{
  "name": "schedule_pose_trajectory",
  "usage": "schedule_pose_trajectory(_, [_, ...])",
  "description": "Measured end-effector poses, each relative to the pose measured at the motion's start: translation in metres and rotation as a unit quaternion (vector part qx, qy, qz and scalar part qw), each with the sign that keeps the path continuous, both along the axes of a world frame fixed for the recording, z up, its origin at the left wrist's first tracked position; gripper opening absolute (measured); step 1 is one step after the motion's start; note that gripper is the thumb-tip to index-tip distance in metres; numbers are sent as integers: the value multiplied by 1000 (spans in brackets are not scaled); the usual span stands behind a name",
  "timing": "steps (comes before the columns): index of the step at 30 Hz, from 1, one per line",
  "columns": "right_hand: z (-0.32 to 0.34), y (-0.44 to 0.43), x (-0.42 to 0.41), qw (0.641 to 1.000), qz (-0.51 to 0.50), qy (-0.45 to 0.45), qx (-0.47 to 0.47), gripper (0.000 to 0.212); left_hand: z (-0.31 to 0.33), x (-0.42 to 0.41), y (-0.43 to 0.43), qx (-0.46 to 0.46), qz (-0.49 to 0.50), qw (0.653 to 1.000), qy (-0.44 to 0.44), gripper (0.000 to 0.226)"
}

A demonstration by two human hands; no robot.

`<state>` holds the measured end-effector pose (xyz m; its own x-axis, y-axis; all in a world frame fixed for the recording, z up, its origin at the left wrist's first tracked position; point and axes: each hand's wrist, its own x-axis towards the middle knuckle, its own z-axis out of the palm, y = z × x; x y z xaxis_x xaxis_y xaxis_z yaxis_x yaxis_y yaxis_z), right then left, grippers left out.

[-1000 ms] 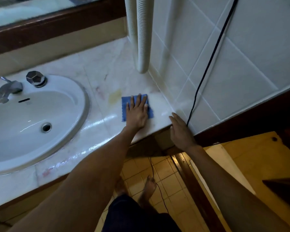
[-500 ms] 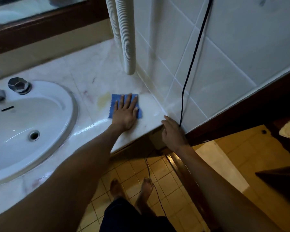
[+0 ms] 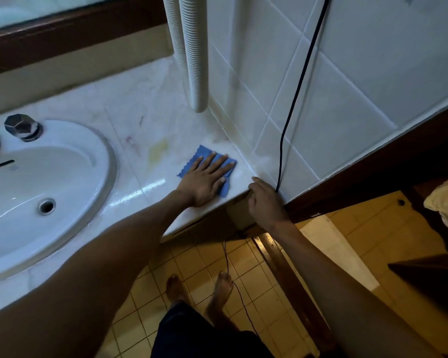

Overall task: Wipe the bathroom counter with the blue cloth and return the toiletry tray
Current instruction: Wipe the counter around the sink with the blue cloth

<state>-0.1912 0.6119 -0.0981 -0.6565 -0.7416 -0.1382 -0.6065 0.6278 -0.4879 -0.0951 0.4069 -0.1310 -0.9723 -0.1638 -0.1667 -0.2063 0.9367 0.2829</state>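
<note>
The blue cloth lies flat on the white marble counter, close to the counter's right end by the tiled wall. My left hand presses down on it with fingers spread, covering most of it. My right hand rests on the counter's front right corner, fingers curled over the edge, holding nothing. The counter shows a yellowish stain and wet streaks. No toiletry tray is in view.
A white sink with chrome taps takes up the counter's left. Two ribbed white pipes come down at the back right corner. A black cable hangs down the tiled wall past my right hand. My bare feet stand on yellow floor tiles.
My left hand has slid the cloth toward the right end of the counter and turned its fingers toward the wall. My right hand stays on the corner edge.
</note>
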Motion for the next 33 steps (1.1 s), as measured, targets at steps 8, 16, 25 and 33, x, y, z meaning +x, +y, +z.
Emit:
schedule_pose_trajectory(8, [4,-8,2,999,-28,20,-36,26,7,1,36,14,11,1000,-2,60])
schedule_pose_trajectory(16, [9,-75,18,999,-30,17,-36,40,7,144,-23,-22,37,999,1,55])
schedule_pose_trajectory(25, [-18,-142,22,999,14,27,-10,49,-3,87,-88,52,400,912,71,50])
schedule_pose_trajectory(33, [-29,-161,10,997,-46,65,12,52,-7,36,-79,54,226,971,53,56])
